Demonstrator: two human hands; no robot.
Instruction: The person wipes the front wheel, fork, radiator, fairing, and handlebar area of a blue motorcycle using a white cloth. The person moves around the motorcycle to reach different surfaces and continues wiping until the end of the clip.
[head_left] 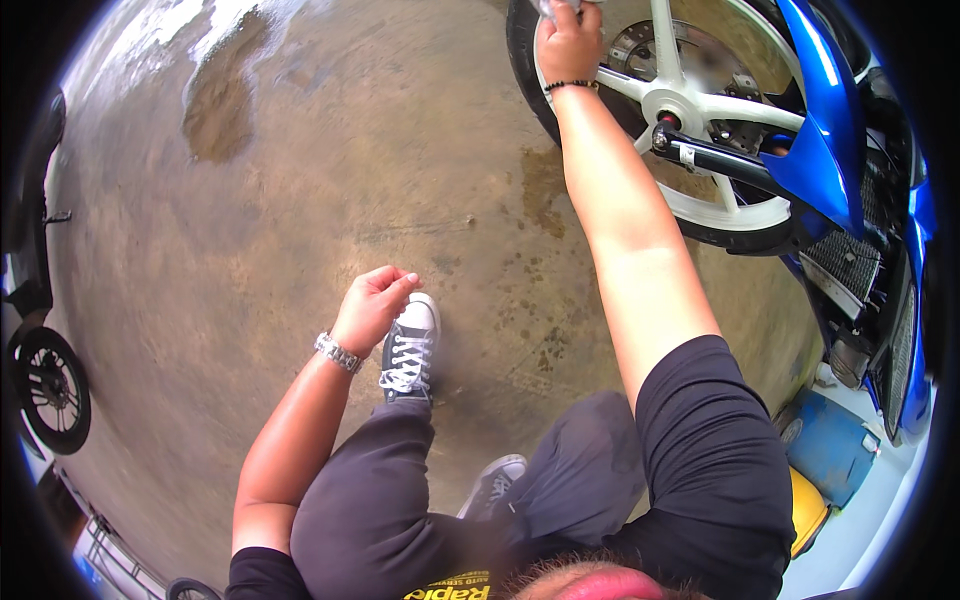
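My right arm reaches far forward to the white motorcycle wheel (750, 108) at the upper right. At the top edge, my right hand (572, 45) grips a whitish cloth (566, 6) beside the black tire (528, 75). The picture's edge cuts off part of the cloth, so whether it touches the wheel cannot be told. Over my shoe (408, 350), my left hand (375, 308) hangs with its fingers curled in and the thumb against them. Nothing shows in it. A brake disc (630, 42) and a black fork leg (735, 168) sit at the wheel's hub.
A blue fender (825, 120) and a radiator (842, 265) belong to the same motorcycle. Behind my right elbow stand a blue container (835, 445) and a yellow one (806, 510). Another motorcycle's wheel (52, 390) is at far left. Wet patches (225, 105) mark the concrete floor.
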